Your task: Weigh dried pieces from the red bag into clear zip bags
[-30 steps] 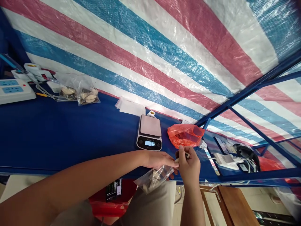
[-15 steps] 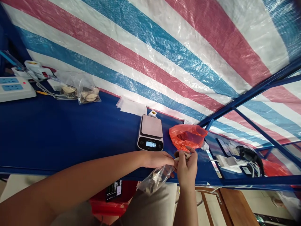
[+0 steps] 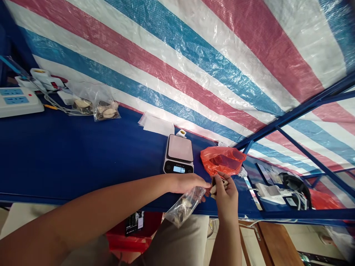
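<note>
My left hand (image 3: 191, 183) is closed on the mouth of a clear plastic bag (image 3: 183, 208), which slants down over the table's front edge. Dark and pale flat pieces show inside it. My right hand (image 3: 226, 190) pinches several pale, dark-edged dried slices (image 3: 214, 189) close to the left fingertips. Just behind my left wrist stands a digital kitchen scale (image 3: 180, 147) with a bare platform and a lit display. An open red plastic bag (image 3: 222, 159) lies beyond my right hand; its contents are hard to make out.
Two filled clear bags (image 3: 106, 110) lie at the back left by a power strip (image 3: 19, 101). White sheets (image 3: 158, 125) lie behind the scale. Blue frame bars (image 3: 299, 107) stand at the right, with headphones (image 3: 294, 184) and cables beyond. A phone (image 3: 134, 223) rests below the table edge.
My right hand has drawn slightly right, away from the bag's mouth, and the slices between its fingers show more plainly. The clear bag has shifted a little to the right.
</note>
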Demonstrator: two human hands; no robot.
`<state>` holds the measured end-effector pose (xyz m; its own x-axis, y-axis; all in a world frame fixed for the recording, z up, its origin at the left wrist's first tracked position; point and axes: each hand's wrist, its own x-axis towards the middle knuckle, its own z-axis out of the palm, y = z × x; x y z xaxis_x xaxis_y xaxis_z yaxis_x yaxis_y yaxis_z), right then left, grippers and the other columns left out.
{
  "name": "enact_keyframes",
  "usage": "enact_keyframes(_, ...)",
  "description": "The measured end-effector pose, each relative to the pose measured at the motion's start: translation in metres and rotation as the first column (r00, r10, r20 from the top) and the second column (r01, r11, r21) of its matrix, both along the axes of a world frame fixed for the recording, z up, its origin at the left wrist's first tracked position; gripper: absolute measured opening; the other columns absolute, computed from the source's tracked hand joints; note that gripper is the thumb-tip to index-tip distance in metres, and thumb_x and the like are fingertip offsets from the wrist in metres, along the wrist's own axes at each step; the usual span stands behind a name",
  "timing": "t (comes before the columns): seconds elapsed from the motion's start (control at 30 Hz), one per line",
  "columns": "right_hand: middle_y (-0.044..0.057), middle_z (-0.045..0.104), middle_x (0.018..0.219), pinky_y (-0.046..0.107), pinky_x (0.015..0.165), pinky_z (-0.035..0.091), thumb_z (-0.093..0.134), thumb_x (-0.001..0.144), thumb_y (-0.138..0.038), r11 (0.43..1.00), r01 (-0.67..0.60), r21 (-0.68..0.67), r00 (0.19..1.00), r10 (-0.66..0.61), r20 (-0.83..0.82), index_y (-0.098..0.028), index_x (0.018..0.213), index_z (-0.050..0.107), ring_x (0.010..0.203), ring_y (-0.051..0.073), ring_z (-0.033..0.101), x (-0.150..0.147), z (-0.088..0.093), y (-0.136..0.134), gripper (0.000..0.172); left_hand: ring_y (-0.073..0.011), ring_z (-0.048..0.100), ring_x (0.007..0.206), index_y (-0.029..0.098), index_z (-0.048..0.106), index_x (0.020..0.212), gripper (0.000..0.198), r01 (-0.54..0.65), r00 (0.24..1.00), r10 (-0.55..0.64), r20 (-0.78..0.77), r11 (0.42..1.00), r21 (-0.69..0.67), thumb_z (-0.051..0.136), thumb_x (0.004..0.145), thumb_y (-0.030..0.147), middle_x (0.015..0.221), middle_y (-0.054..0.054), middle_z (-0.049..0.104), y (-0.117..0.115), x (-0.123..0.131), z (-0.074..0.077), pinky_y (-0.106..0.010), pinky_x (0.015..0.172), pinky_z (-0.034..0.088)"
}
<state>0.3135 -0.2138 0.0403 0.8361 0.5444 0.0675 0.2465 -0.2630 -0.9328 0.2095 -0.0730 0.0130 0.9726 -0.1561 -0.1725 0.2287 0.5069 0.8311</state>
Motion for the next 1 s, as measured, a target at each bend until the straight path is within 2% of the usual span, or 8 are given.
enact_keyframes(0.13, 0.009, 0.075, 0.088, 0.029, 0.062, 0.055, 0.074, 0.076, -0.069, 1.000, 0.006, -0.007, 1.000, -0.006, 0.010, -0.018, 0.110, 0.061, 0.070, 0.020, 0.070, 0.006, -0.005, 0.003, 0.062, -0.0181, 0.065, 0.077, 0.016, 0.068, 0.086, 0.040, -0.073, 0.996, 0.073, -0.045, 0.997, 0.001, 0.079, 0.071, 0.052, 0.080, -0.004, 0.068, 0.004, 0.001, 0.002, -0.035, 0.081, 0.051)
enact_keyframes(0.3, 0.010, 0.075, 0.088, 0.031, 0.065, 0.054, 0.068, 0.078, -0.069, 0.994, 0.054, -0.093, 0.967, -0.029, 0.253, -0.018, 0.104, 0.066, 0.073, 0.022, 0.070, -0.001, -0.006, 0.006, 0.058, -0.0153, 0.060, 0.073, 0.017, 0.062, 0.077, 0.031, -0.097, 0.995, 0.097, -0.009, 0.995, 0.017, 0.081, 0.067, 0.039, 0.074, 0.001, 0.062, 0.001, -0.002, 0.008, -0.035, 0.079, 0.050)
enact_keyframes(0.43, 0.009, 0.076, 0.092, 0.030, 0.067, 0.053, 0.064, 0.085, -0.065, 0.985, 0.050, -0.162, 0.936, 0.011, 0.353, -0.019, 0.108, 0.066, 0.075, 0.022, 0.070, -0.005, -0.003, 0.005, 0.051, -0.0138, 0.059, 0.071, 0.017, 0.062, 0.079, 0.020, -0.083, 0.996, 0.082, 0.024, 0.995, 0.052, 0.073, 0.073, 0.034, 0.076, 0.000, 0.062, -0.004, -0.002, 0.007, -0.034, 0.079, 0.049)
enact_keyframes(0.57, 0.009, 0.077, 0.092, 0.029, 0.067, 0.051, 0.062, 0.088, -0.063, 0.978, 0.057, -0.202, 0.918, 0.028, 0.396, -0.021, 0.106, 0.066, 0.075, 0.021, 0.071, -0.012, 0.001, 0.005, 0.046, -0.0142, 0.060, 0.072, 0.017, 0.061, 0.080, 0.020, -0.096, 0.994, 0.092, 0.055, 0.993, 0.075, 0.066, 0.080, 0.036, 0.078, -0.001, 0.063, -0.008, 0.001, 0.004, -0.035, 0.080, 0.049)
enact_keyframes(0.73, 0.010, 0.077, 0.094, 0.029, 0.066, 0.049, 0.059, 0.089, -0.061, 0.970, 0.151, -0.191, 0.900, -0.054, 0.433, -0.020, 0.105, 0.066, 0.074, 0.022, 0.070, -0.023, 0.008, 0.010, 0.044, -0.0156, 0.060, 0.071, 0.018, 0.062, 0.086, 0.023, -0.156, 0.985, 0.151, 0.080, 0.986, 0.059, 0.067, 0.080, 0.040, 0.080, -0.002, 0.063, -0.010, 0.005, 0.000, -0.036, 0.078, 0.049)
enact_keyframes(0.87, 0.010, 0.077, 0.091, 0.028, 0.064, 0.047, 0.057, 0.091, -0.058, 0.959, 0.210, -0.190, 0.900, -0.114, 0.420, -0.021, 0.105, 0.066, 0.071, 0.022, 0.070, -0.030, 0.010, 0.015, 0.041, -0.0158, 0.057, 0.067, 0.021, 0.057, 0.075, 0.023, -0.217, 0.973, 0.209, 0.102, 0.973, 0.079, 0.067, 0.080, 0.041, 0.074, -0.002, 0.060, -0.013, 0.006, -0.005, -0.034, 0.070, 0.048)
enact_keyframes(1.0, 0.010, 0.076, 0.089, 0.029, 0.067, 0.046, 0.055, 0.093, -0.057, 0.935, 0.302, -0.187, 0.855, -0.178, 0.488, -0.020, 0.104, 0.065, 0.076, 0.025, 0.070, -0.032, 0.007, 0.018, 0.039, -0.0154, 0.053, 0.061, 0.023, 0.055, 0.071, 0.023, -0.319, 0.945, 0.309, 0.110, 0.944, 0.087, 0.067, 0.080, 0.040, 0.068, -0.002, 0.056, -0.018, 0.010, -0.009, -0.034, 0.064, 0.047)
